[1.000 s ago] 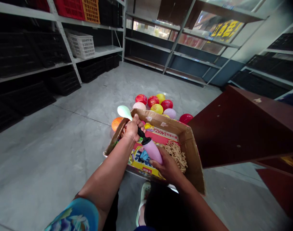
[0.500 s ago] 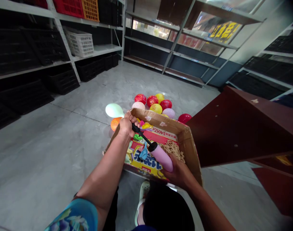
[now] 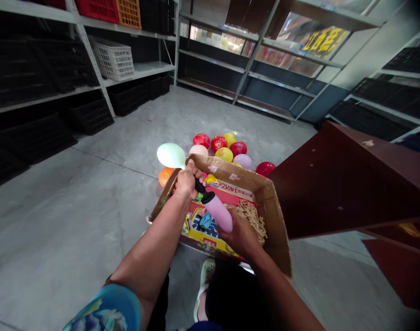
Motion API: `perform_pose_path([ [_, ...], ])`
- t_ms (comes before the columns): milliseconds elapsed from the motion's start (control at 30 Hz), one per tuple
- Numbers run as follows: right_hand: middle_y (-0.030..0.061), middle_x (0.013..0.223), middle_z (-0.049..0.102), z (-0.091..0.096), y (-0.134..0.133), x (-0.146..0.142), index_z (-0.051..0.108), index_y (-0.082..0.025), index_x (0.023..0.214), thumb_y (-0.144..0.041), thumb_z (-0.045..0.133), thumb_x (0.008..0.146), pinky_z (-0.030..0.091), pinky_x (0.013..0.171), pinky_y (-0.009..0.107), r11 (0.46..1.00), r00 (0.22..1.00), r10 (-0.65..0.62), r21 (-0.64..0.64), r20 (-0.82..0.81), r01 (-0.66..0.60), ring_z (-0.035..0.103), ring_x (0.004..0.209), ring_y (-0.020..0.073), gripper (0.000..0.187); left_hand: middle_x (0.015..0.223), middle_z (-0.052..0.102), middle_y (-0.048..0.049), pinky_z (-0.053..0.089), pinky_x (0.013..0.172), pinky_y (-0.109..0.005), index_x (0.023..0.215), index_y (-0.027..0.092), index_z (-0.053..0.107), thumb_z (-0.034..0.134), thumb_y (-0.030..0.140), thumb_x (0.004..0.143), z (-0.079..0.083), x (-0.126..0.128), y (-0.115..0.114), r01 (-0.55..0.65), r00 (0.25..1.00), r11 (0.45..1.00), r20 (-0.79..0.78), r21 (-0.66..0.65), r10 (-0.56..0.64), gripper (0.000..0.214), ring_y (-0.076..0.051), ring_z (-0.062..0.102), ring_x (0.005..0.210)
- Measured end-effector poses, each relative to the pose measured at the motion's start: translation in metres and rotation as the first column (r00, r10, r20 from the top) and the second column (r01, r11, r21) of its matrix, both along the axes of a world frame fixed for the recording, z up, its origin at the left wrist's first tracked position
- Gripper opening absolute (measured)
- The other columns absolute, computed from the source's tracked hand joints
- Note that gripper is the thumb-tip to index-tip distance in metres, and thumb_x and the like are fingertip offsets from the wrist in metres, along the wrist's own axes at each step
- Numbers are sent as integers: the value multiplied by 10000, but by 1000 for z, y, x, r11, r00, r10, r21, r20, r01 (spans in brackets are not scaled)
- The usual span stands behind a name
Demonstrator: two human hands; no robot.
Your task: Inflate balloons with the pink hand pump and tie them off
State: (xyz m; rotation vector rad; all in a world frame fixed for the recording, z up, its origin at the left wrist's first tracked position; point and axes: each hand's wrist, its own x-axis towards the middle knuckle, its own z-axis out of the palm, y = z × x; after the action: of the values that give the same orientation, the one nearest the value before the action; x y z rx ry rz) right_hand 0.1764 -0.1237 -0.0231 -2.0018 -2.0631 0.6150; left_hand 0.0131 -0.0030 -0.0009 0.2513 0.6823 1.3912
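A hand balloon pump (image 3: 221,214), with a pink barrel and black ends, is held slantwise over an open cardboard box (image 3: 272,216). My left hand (image 3: 187,181) is closed round its black far end. A pale green balloon (image 3: 170,155), partly inflated, sticks out beyond those fingers; its neck is hidden in them. My right hand (image 3: 240,234) wraps the near end of the pink barrel. Inside the box lie several limp balloons, among them a light blue balloon (image 3: 205,220) and a yellow balloon (image 3: 211,179), beside a heap of tan string (image 3: 251,218).
Several inflated balloons (image 3: 224,155) lie on the floor behind the box, with an orange balloon (image 3: 165,175) at its left. A dark red wooden piece of furniture (image 3: 320,184) stands close on the right. Metal shelves (image 3: 140,70) with crates line the walls.
My right hand has pushed the pink barrel up and left toward my left hand, so the black rod no longer shows. The green balloon and left hand have shifted slightly right.
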Motion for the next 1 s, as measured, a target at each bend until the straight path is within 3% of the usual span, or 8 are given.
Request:
perform_pose_path([
  [300, 10, 855, 654, -19, -17, 40, 542, -225, 1012, -268, 622, 705, 390, 639, 254, 997, 995, 68, -25, -71, -69, 601, 739, 180, 320, 430, 284, 54, 324, 333, -231, 565, 217, 240, 407, 358, 915, 16, -24, 1, -72, 997, 997, 6, 26, 72, 413, -85, 323, 320],
  [433, 5, 836, 645, -29, -25, 55, 541, -208, 964, -226, 612, 687, 398, 635, 253, 995, 989, 84, -38, -121, -89, 588, 719, 168, 287, 438, 281, 62, 324, 333, -225, 567, 217, 254, 457, 388, 893, 15, -26, 3, -91, 995, 996, 37, 3, 91, 420, -79, 329, 319],
  [733, 27, 840, 651, -19, 5, 12, 530, -202, 1000, -257, 641, 672, 359, 574, 239, 998, 988, 68, 5, -136, -68, 566, 676, 161, 350, 412, 292, 63, 378, 362, -203, 549, 209, 260, 504, 409, 868, 6, -2, -4, -37, 998, 999, -45, 30, 39, 449, -64, 337, 316],
  [1000, 11, 845, 649, -26, 18, 5, 525, -217, 1005, -276, 640, 677, 371, 593, 243, 996, 975, 92, 3, -201, -94, 574, 697, 165, 353, 421, 287, 60, 350, 341, -212, 545, 213, 245, 508, 398, 857, 4, -17, 5, -85, 995, 993, -54, 81, 89, 448, -74, 338, 320],
])
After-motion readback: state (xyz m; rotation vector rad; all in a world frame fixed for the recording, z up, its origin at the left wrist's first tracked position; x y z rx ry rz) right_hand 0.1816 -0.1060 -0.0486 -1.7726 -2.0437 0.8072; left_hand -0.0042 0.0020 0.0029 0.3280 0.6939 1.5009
